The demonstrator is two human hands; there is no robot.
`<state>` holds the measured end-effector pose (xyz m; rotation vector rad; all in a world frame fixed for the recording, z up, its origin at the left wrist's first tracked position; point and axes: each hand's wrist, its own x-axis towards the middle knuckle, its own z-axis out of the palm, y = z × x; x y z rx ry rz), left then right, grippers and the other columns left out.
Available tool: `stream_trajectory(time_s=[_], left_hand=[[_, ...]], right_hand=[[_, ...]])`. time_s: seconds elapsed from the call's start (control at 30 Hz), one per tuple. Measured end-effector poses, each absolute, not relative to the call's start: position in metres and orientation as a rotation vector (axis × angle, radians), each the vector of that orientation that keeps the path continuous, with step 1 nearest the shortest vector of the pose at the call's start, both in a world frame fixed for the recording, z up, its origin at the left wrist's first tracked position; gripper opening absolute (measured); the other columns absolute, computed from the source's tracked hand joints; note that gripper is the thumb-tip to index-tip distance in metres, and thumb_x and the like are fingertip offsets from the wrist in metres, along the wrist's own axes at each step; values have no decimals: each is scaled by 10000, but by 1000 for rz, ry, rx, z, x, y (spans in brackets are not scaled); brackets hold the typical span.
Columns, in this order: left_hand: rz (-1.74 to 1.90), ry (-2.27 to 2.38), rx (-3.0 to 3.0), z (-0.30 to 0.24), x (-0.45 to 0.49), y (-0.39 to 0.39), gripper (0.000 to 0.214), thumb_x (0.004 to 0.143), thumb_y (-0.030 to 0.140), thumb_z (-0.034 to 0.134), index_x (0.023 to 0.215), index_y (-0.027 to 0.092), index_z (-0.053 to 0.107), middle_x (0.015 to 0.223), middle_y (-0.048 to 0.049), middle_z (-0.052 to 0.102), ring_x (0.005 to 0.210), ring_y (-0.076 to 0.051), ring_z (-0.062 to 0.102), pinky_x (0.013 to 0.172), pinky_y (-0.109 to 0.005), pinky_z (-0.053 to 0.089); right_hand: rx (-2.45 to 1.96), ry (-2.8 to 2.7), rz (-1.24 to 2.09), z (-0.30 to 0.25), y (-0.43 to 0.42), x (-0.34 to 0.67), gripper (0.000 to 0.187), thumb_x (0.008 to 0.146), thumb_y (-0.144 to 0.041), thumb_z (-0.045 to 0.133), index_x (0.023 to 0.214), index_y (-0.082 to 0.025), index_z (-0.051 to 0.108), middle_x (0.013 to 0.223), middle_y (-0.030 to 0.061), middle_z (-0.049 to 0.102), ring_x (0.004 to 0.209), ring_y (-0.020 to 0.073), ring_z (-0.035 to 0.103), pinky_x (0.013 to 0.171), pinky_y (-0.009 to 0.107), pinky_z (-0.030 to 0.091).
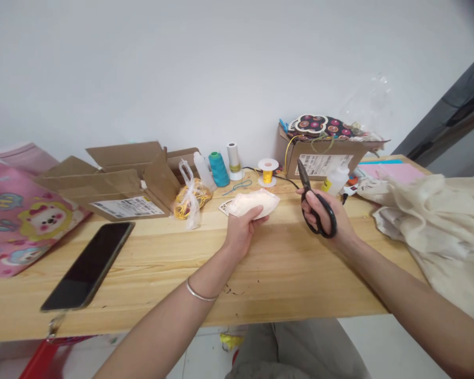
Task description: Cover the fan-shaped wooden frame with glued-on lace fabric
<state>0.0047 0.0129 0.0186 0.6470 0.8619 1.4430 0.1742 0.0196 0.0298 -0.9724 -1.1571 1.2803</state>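
My left hand (pixel 242 229) is closed around a pale pink padded fabric piece (pixel 255 202), held just above the wooden table (pixel 260 273). My right hand (pixel 324 216) grips black scissors (pixel 315 206) by their loop handles, blades pointing up and away, a little to the right of the fabric piece. The blades look closed. A small flat wooden cut-out peeks out at the left end of the fabric piece.
A dark phone (pixel 89 265) lies at front left beside pink cartoon fabric (pixel 19 221). Open cardboard boxes (pixel 114 184), a plastic bag of yellow bands (pixel 189 202), thread spools (pixel 218 168), a yellow spool (pixel 267 172), a box (pixel 324 158) and cream cloth (pixel 438 231) line the back and right.
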Motion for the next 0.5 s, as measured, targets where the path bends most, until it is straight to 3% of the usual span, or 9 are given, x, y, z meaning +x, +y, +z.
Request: stream_trajectory(time_s=[0.13, 0.27, 0.5], left_hand=[[1436, 857, 697, 19, 2, 13, 365, 594, 125, 677, 940, 197, 587, 954, -12, 661, 833, -164, 618, 651, -255, 529], [1445, 794, 745, 22, 0, 14, 373, 577, 115, 684, 930, 185, 585, 971, -27, 662, 933, -191, 598, 793, -319, 499], [1501, 841, 727, 24, -4, 16, 381, 574, 106, 683, 920, 218, 569, 960, -3, 664, 864, -174, 621, 696, -283, 525]], right_hand=[[-1024, -1327, 1278, 29, 23, 180, 365, 664, -408, 636, 927, -167, 566, 469, -86, 392, 370, 47, 328, 337, 180, 251], [-1041, -1470, 1298, 21, 30, 184, 442, 567, -399, 700, 918, -166, 568, 599, -29, 541, 517, 107, 502, 441, 223, 363], [-991, -1883, 900, 18, 36, 193, 429, 676, -490, 577, 970, -179, 559, 692, 11, 533, 605, 139, 491, 520, 248, 373]])
